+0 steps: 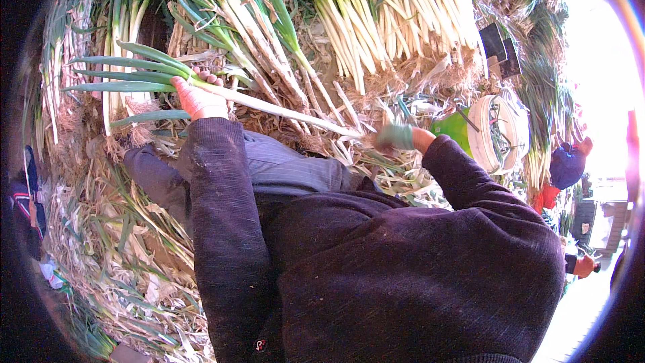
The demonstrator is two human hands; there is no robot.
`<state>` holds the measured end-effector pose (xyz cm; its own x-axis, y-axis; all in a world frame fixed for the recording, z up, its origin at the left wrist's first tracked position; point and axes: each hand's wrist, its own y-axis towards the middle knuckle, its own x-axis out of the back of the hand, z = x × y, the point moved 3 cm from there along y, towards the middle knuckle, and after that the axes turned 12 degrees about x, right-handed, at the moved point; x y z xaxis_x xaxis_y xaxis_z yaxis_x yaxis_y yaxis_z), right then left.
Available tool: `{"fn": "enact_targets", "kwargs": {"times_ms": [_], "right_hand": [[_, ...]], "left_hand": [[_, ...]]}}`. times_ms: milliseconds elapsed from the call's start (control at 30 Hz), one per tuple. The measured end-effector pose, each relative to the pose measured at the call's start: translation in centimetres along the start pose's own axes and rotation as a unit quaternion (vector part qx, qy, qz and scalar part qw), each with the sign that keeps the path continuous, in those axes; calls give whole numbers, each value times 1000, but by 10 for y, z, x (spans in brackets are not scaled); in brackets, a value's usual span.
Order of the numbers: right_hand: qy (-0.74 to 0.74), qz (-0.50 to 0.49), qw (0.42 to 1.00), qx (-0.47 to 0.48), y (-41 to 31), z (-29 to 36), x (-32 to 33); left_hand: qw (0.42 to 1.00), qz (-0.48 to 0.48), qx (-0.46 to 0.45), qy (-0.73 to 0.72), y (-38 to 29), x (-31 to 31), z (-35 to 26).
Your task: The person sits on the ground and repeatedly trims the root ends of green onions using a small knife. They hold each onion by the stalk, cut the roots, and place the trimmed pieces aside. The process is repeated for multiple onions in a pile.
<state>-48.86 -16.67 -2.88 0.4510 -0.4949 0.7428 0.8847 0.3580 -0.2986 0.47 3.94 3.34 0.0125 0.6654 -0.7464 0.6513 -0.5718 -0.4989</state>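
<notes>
One long green onion [282, 109] lies slantwise before me, its green leaves at the left and its root end at the right. My left hand [198, 93] is closed around it where the leaves meet the white stalk. Close to the root end is my right hand [398, 139], blurred, with a greenish band or glove across it; whether its fingers grip the root cannot be told. Untrimmed green onions [257, 55] with brown outer skins lie just beyond the stalk. Paler, cleaner green onions [428, 5] are laid in a row at the upper right.
A white and green bucket [481, 133] holding thin strips stands right of my right hand. Dry husks and leaves [151, 282] cover the ground. More green onions [121, 30] lie at the upper left. Dark flat pieces [499, 50] rest beyond the bucket. Another person [567, 164] is at the far right.
</notes>
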Motion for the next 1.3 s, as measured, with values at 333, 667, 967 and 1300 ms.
{"fn": "enact_targets", "kwargs": {"times_ms": [333,667,967,1300], "right_hand": [[-96,-165,915,-354,26,28,-6],[-8,-361,897,-253,88,76,63],[76,-357,881,-300,77,93,69],[1,-192,953,-236,82,69,53]], "left_hand": [[999,-43,-21,10,-1,0,0],[987,-150,-30,-53,7,26,-7],[991,-130,-13,-41,-6,7,-3],[997,-20,40,-56,-23,-13,-5]]}}
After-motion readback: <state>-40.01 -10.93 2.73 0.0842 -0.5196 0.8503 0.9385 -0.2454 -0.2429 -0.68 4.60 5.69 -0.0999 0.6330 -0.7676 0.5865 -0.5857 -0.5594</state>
